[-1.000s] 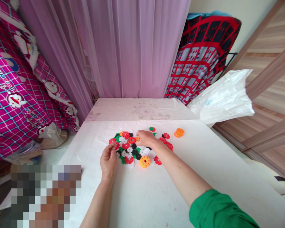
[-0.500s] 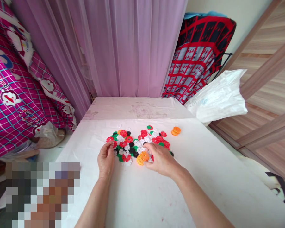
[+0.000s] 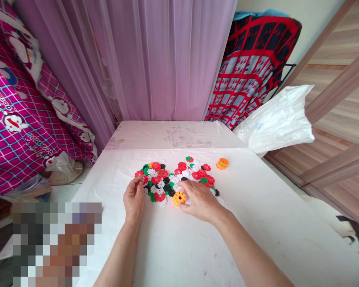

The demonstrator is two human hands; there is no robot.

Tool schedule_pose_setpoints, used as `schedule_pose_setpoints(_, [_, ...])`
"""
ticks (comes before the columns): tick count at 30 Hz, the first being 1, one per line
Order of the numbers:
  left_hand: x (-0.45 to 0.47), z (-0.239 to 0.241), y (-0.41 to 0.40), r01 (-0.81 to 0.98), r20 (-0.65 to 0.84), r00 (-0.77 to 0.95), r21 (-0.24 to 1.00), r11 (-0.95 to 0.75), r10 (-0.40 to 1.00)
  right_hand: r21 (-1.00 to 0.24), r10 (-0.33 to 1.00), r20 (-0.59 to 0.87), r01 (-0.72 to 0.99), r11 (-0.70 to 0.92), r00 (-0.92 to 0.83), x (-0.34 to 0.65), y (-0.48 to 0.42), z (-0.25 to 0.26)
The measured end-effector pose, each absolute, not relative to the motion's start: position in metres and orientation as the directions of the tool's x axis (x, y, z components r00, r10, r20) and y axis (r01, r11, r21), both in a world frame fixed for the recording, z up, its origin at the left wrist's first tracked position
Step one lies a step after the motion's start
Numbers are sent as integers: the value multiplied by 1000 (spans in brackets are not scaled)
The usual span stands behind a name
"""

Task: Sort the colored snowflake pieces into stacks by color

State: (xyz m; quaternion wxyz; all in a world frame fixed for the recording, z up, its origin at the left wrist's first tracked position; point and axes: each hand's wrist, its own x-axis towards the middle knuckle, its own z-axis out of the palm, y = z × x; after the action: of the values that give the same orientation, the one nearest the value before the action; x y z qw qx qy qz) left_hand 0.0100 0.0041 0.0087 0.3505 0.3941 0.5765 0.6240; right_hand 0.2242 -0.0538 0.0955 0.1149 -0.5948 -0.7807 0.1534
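Observation:
My right hand (image 3: 201,198) curls its thumb and fingers around a small stack of orange notched plastic discs (image 3: 179,198) at the near edge of the pile. Over on the left, my left hand (image 3: 134,198) is closed, thumb against fingertips, beside the pile's left edge; whatever it may pinch is hidden. The pile (image 3: 159,185) mixes red, white, green and black snowflake discs, some lying beneath my right hand. Apart from these, another group of orange discs (image 3: 222,163) rests at the right.
A white cloth covers the table (image 3: 173,247). Beyond its right edge stands a white plastic bag (image 3: 277,121). Purple curtains (image 3: 167,59) hang behind the table. At the left is a pink checked blanket (image 3: 26,119), and a blurred-out patch fills the lower left.
The orange discs at my right hand now sit together as one neat stack instead of spread apart. My left hand has barely moved, and the view has shifted slightly.

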Motion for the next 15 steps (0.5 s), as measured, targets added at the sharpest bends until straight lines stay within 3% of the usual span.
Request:
schedule_pose_setpoints(5, [9, 4, 5, 34, 103, -441, 995, -99, 891, -366, 966, 4, 898, 243, -260, 227, -52, 102])
schedule_pose_setpoints(15, [8, 7, 4, 60, 110, -440, 994, -93, 891, -352, 886, 83, 818, 455, -457, 208, 31, 87])
